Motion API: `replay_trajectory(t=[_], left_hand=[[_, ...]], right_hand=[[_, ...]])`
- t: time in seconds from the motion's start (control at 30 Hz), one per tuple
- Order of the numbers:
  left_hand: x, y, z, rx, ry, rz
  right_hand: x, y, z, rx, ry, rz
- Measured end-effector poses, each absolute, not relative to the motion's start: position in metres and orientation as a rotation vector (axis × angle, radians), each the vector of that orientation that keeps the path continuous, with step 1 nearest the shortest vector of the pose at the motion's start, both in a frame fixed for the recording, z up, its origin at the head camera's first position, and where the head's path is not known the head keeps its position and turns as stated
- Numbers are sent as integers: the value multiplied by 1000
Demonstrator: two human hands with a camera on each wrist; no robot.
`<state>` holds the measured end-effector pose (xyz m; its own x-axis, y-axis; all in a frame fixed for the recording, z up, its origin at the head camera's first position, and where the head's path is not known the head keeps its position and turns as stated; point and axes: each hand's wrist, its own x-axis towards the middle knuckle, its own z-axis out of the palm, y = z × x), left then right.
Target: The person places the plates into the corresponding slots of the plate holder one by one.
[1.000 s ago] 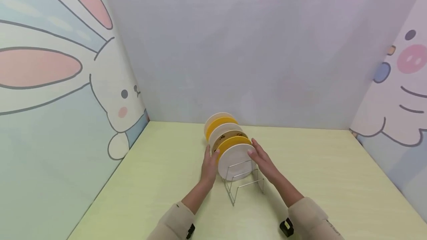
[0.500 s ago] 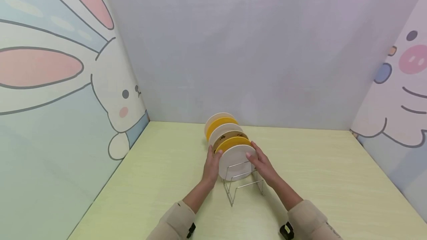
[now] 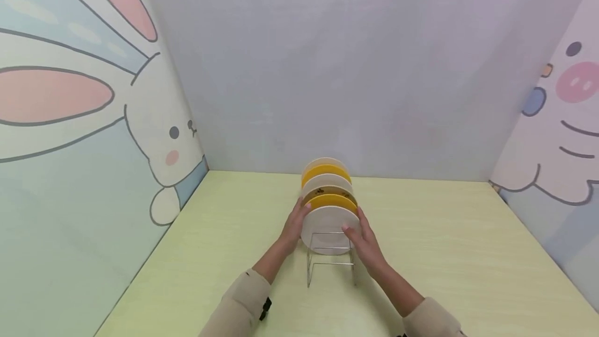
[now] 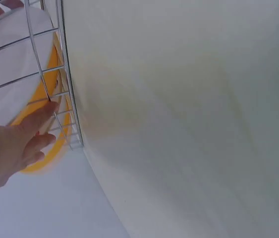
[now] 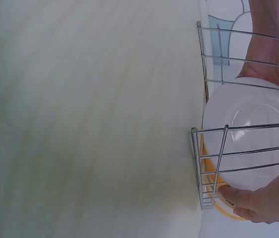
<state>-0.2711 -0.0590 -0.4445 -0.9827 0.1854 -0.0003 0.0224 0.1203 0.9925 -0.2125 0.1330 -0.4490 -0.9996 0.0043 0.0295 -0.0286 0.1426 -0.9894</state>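
Note:
A silver wire plate rack [image 3: 333, 263] stands on the table with several plates upright in a row. Foremost is a white plate [image 3: 323, 222]; behind it come a yellow plate [image 3: 330, 201] and a brown patterned plate [image 3: 333, 190], then more white and yellow ones. My left hand [image 3: 292, 229] rests along the left side of the row. In the left wrist view its fairly straight fingers [image 4: 40, 116] reach the rack's side wires. My right hand [image 3: 367, 247] lies against the right side, its thumb on the front white plate. Some fingertips are hidden behind the plate edges.
The pale yellow-green table [image 3: 444, 233] extends on both sides of the rack. A grey wall [image 3: 327, 66] rises behind it. Side panels carry a cartoon rabbit [image 3: 154, 134] and a cartoon pig [image 3: 552, 134].
The rack and its plates have turned from a slant to face straight on. Their far end has swung to the right, and both hands have stayed at the sides.

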Motion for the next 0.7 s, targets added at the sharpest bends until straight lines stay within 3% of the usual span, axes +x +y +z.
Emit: replay_trajectory(t=[0.7], left_hand=[[-289, -41, -453, 286, 2154, 1987]], right_hand=[[-210, 149, -452, -20, -2355, 2014]])
